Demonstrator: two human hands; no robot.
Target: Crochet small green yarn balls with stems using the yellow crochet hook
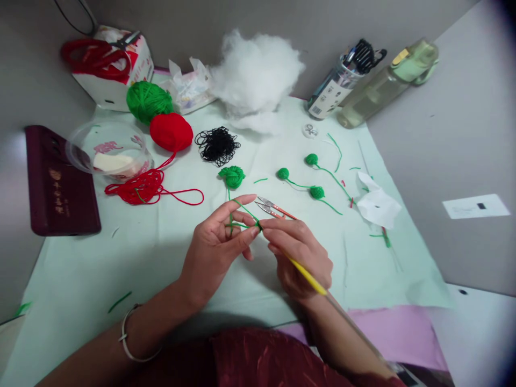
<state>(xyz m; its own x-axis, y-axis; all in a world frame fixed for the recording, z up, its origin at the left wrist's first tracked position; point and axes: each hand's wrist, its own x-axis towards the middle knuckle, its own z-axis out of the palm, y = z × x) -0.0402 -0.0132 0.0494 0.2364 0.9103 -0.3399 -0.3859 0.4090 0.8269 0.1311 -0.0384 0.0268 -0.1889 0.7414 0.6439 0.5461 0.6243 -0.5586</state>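
Observation:
My left hand (220, 244) pinches a small green crochet piece (259, 226) between thumb and finger, with green yarn (245, 208) running over its raised index finger. That yarn leads back to a small green yarn bundle (233, 177) on the table. My right hand (300, 258) is closed around a crochet hook with a yellow handle (307, 275); its tip meets the green piece, where the fingers hide the detail. Just beyond the right hand lie thread snips (275, 208) with orange handles. Several crocheted green balls with yarn tails (316, 192) rest farther right.
Along the back stand white stuffing (258, 70), a pen holder (334, 88) and a bottle (382, 86). At left are green (149, 101) and red yarn balls (171, 131), a clear tub (110, 142) and a maroon case (62, 183). Black cord (217, 145) lies mid-table; white tissue (379, 207) at right.

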